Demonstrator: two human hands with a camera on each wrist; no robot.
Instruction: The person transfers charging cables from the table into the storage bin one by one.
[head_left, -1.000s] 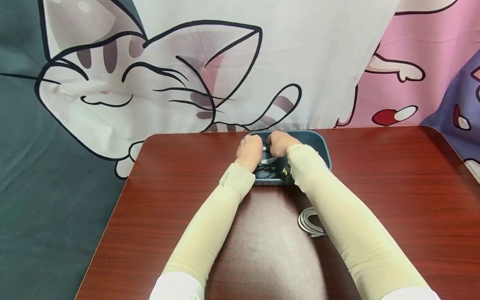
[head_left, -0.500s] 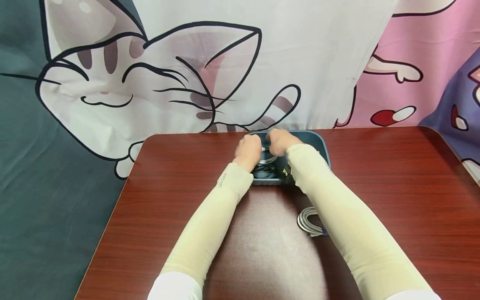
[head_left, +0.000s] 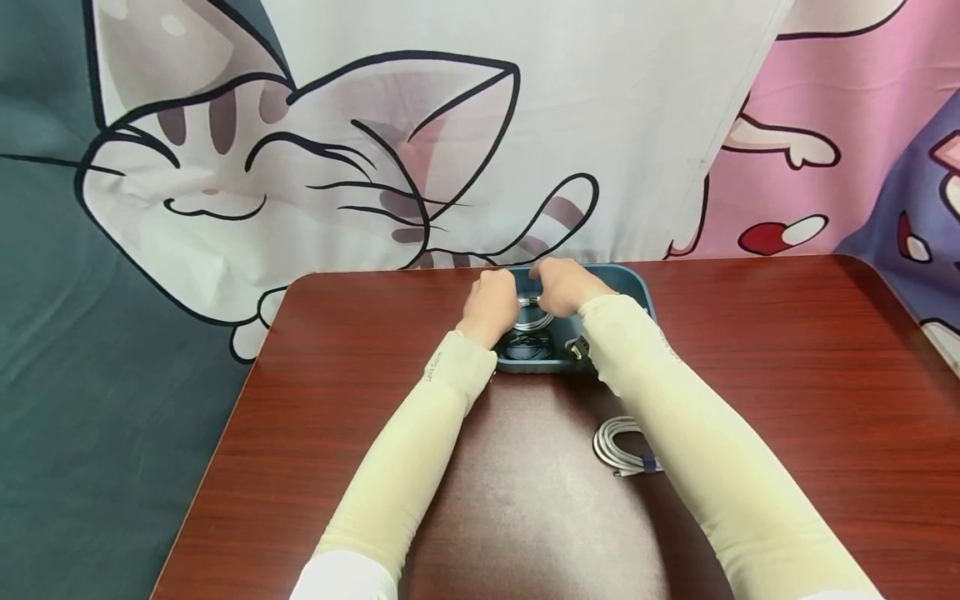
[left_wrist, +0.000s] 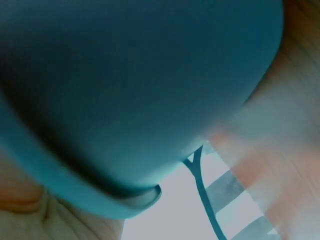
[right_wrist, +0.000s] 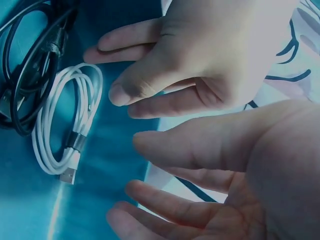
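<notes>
A blue-green bin (head_left: 540, 366) stands at the table's far edge. My left hand (head_left: 491, 304) is at its left side and my right hand (head_left: 568, 287) is over its far side. In the right wrist view, the fingers of the left hand (right_wrist: 200, 55) and right hand (right_wrist: 215, 165) are loosely extended with nothing between them. A coiled white USB cable (right_wrist: 42, 135) lies in the bin beside coiled black cables (right_wrist: 20, 85). The left wrist view shows the smooth bin wall (left_wrist: 140, 90) up close, with blurred fingers (left_wrist: 280, 170) at the right.
A coiled pale grey cable (head_left: 611, 450) with a dark blue tie lies on the brown table (head_left: 360, 350), partly behind my right forearm. A black piece with a yellow mark (head_left: 576, 350) sits at the bin's near side. A cat-print curtain (head_left: 637, 125) hangs behind the table.
My left hand and forearm have shifted slightly left. The right forearm has edged right, showing more of the grey cable's tie. The head view has tilted a little.
</notes>
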